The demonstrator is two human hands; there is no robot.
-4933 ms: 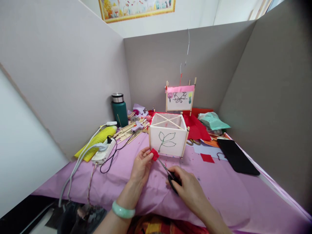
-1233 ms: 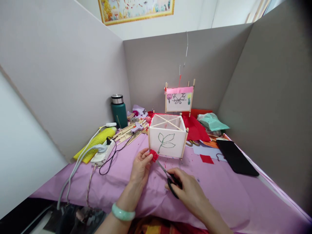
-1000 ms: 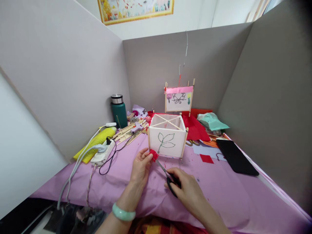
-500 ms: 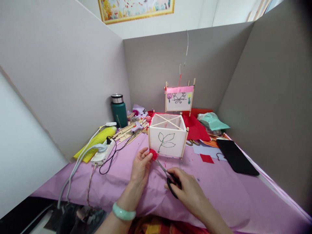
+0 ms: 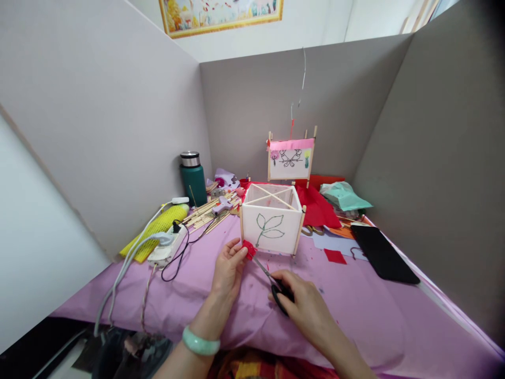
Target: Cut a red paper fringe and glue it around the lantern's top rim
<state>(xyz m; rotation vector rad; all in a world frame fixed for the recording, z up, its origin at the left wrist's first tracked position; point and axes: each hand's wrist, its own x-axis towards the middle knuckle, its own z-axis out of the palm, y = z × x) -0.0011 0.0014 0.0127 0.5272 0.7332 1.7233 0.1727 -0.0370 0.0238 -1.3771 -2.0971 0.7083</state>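
1. My right fingers (image 5: 284, 276) are curled round black-handled scissors (image 5: 264, 268), the blades slanting up toward my left fingers (image 5: 238, 257).
2. Those are pinched together on a small red scrap (image 5: 249, 250), its near corner right at the blade tips.
3. Just beyond my left fingers, a white-sided lantern (image 5: 271, 231) stands on the purple-covered table (image 5: 366, 316), a green leaf sprig drawn on its front.
4. Beyond and to the right of my right fingers lies a flat red square (image 5: 335, 256).
5. Farther off, ahead of my left fingers, a lilac glue gun (image 5: 223, 205) rests among thin wooden sticks (image 5: 205, 215).
6. Farthest, ahead of my right fingers, is a pink-topped lantern (image 5: 291, 169).
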